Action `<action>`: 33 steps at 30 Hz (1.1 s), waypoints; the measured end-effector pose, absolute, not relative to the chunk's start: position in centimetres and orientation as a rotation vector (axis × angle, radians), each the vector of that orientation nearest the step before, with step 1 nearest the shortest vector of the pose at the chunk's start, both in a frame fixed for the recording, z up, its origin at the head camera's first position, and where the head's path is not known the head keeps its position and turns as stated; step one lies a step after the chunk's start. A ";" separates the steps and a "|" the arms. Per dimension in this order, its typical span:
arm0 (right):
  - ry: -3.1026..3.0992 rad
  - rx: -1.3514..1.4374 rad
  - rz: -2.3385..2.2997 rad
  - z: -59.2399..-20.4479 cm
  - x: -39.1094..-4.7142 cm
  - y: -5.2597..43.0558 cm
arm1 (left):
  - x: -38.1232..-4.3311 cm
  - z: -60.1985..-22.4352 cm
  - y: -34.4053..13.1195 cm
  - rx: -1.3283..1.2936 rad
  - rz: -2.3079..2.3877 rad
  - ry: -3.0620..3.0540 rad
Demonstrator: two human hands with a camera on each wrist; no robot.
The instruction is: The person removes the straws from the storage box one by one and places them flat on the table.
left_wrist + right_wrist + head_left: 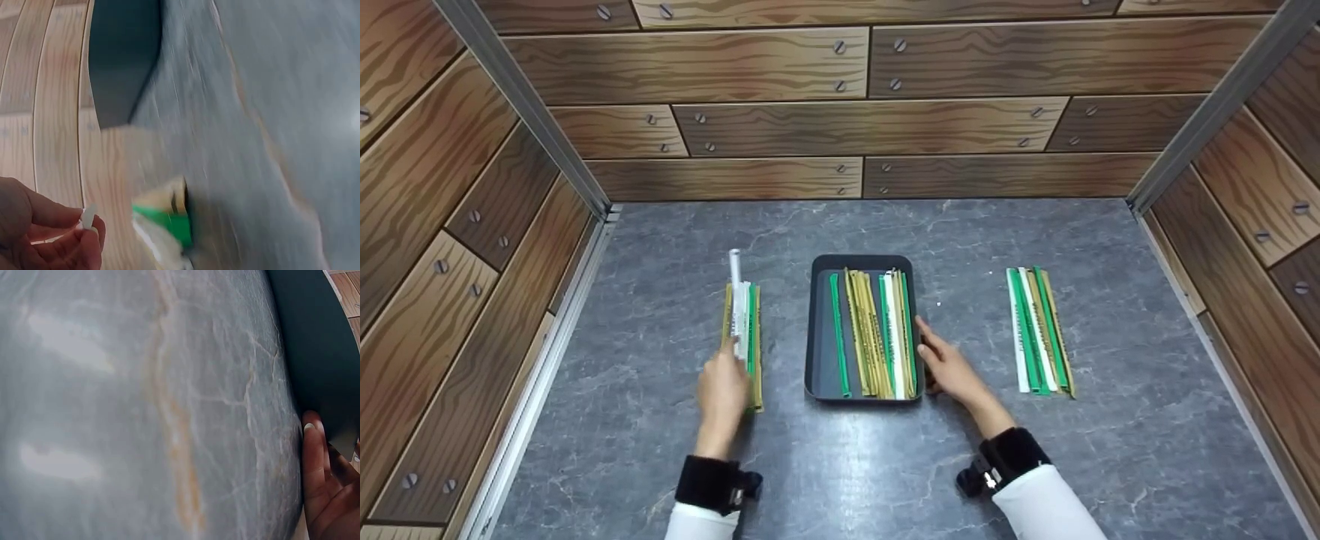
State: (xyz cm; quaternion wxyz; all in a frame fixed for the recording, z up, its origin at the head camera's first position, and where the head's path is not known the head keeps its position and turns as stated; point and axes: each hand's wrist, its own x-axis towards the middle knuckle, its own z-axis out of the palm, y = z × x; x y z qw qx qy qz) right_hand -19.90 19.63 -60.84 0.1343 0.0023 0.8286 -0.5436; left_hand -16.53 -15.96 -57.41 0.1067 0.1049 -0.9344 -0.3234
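Note:
My left hand [723, 386] pinches a white wrapped straw [736, 266] between thumb and fingertips; its far end sticks up past the left pile. Below and beside it lies that pile of gold, white and green wrapped straws [756, 337], partly hidden by the hand. In the left wrist view the straw's white end [88, 216] shows at the fingertips. My right hand [954, 371] rests against the right wall of the dark tray [823, 330], fingers stretched along it. Inside the tray lie several gold, green and white wrapped straws [866, 337], with a lone green one [840, 337] at the left.
On the right of the grey marbled table [840, 480] lies another pile of green, white and gold wrapped straws [1039, 330]. Wood-patterned panels [772, 67] enclose the back and both sides. Tiny white specks [938, 304] dot the table right of the tray.

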 end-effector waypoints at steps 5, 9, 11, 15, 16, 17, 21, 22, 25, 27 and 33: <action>2.405 0.003 -1.577 -60.9 -19.9 19.6 | -16.4 -58.0 -18.4 0.449 -0.987 -2.795; 2.398 0.003 -1.589 -61.0 -19.9 19.6 | -16.4 -58.5 -19.8 0.529 -0.963 -2.874; 2.397 0.005 -1.593 -61.0 -19.9 19.6 | -16.5 -58.7 -20.3 0.560 -0.967 -2.903; 2.399 0.004 -1.597 -61.0 -19.8 19.6 | -16.5 -58.9 -20.7 0.587 -0.993 -2.923; 2.398 0.004 -1.600 -61.0 -19.8 19.6 | -16.5 -58.9 -20.7 0.587 -1.004 -2.924; 2.398 -0.002 -1.602 -60.9 -19.8 19.6 | -16.5 -58.9 -20.8 0.585 -1.010 -2.925; 2.398 -0.008 -1.600 -60.9 -19.8 19.6 | -16.6 -59.0 -20.7 0.577 -1.000 -2.928; 2.399 -0.008 -1.597 -60.9 -19.8 19.6 | -16.6 -59.1 -20.7 0.576 -0.988 -2.933; 2.406 -0.015 -1.598 -61.0 -19.8 19.6 | -16.6 -59.2 -20.6 0.569 -0.952 -2.951; 2.411 -0.022 -1.599 -60.3 -19.5 19.5 | -16.7 -59.2 -20.6 0.563 -0.940 -2.965; 2.420 -0.024 -1.593 -60.2 -19.6 19.5 | -16.7 -59.2 -20.4 0.561 -0.906 -2.979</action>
